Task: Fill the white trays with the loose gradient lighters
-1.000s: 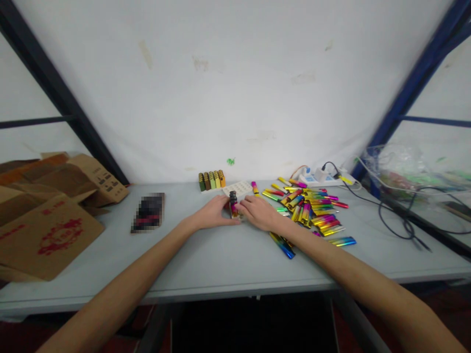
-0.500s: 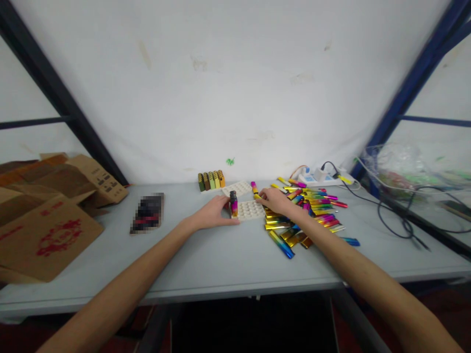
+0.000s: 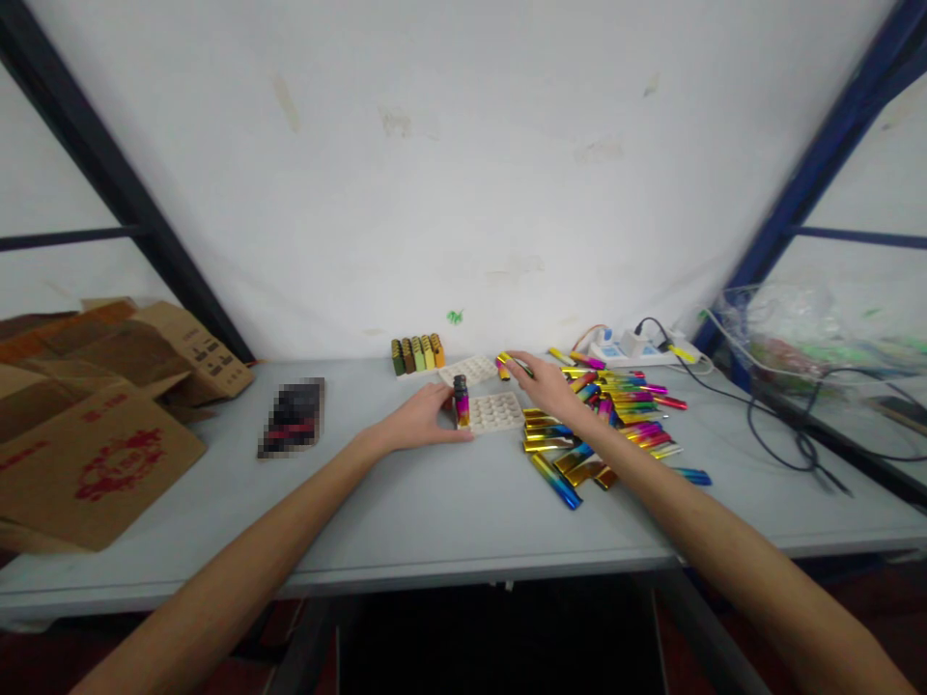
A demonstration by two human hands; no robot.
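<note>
My left hand [image 3: 416, 420] spans the left end of a white tray with rows of round holes [image 3: 499, 413], thumb along the front edge and fingers behind. A few shiny magenta-and-gold lighters [image 3: 462, 409] with black tops stand upright in that end, beside my palm. My right hand [image 3: 540, 381] is raised just beyond the tray's right end, its fingers closed on a shiny gold lighter [image 3: 519, 365]. Close to its fingertips shows a magenta-and-orange lighter [image 3: 502, 371]; whether it is held too is unclear. Below my right wrist lies a heap of metallic multicoloured lighters [image 3: 579, 454].
Behind the tray lies a second white holed tray [image 3: 470, 370]. Left of it stands a block of upright lighters [image 3: 417, 355]. Cardboard boxes [image 3: 108, 434] and a pixelated dark object [image 3: 293, 417] lie left. A power strip [image 3: 630, 346], black cables [image 3: 797, 434] and plastic bags [image 3: 789, 328] are right.
My right hand has lifted slightly from the heap's left edge and moved back toward the wall, with a gold lighter now showing in its fingers. My left hand stays at the tray.
</note>
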